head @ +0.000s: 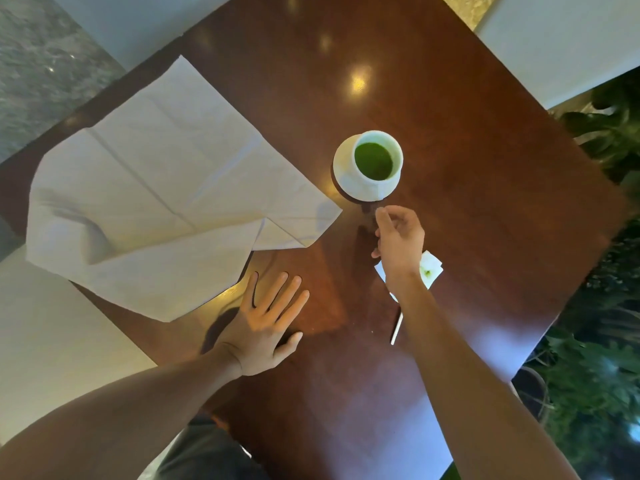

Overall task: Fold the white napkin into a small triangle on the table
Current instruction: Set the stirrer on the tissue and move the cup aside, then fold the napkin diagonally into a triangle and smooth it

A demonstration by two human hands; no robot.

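Observation:
A large white napkin (pixel 149 199) lies spread and creased on the left part of the dark wooden table (pixel 450 168), with one corner folded over near its right tip. My left hand (pixel 268 327) rests flat on the table just below the napkin, fingers spread, not touching it. My right hand (pixel 398 239) hovers to the right of the napkin, below a white cup, its fingers loosely curled and holding nothing that I can see.
A white cup of green drink (pixel 375 161) stands on a saucer right of the napkin's tip. A small white paper piece (pixel 431 268) and a thin white stick (pixel 396 329) lie under my right forearm. Green plants (pixel 595 341) border the table's right edge.

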